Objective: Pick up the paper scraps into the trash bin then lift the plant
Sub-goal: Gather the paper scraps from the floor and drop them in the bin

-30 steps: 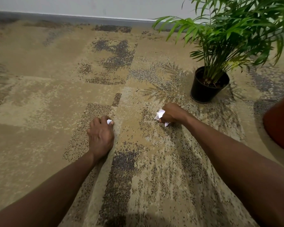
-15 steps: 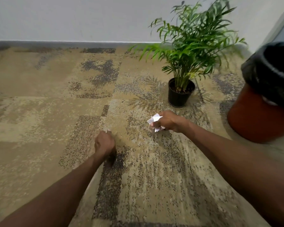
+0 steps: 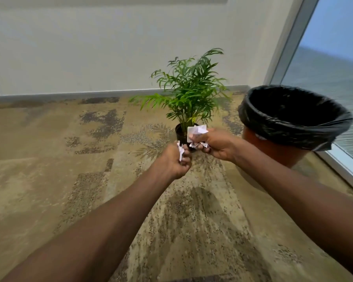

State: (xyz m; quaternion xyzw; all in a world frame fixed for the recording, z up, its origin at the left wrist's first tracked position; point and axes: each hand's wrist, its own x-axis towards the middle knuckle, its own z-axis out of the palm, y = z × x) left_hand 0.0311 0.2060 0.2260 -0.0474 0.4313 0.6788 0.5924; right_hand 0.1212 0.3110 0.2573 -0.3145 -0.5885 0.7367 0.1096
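Above carpet (image 3: 49,180), both hands gripping paper scraps (image 3: 197,131), trash bin (image 3: 273,147) right

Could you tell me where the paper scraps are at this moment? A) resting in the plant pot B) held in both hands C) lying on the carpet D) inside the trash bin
B: the left hand grips a paper scrap and the right hand grips more crumpled paper, both raised above the carpet, short of the trash bin.

Crumpled white paper scraps (image 3: 197,130); glossy black plastic bin liner (image 3: 293,127); rough carpet (image 3: 49,180).
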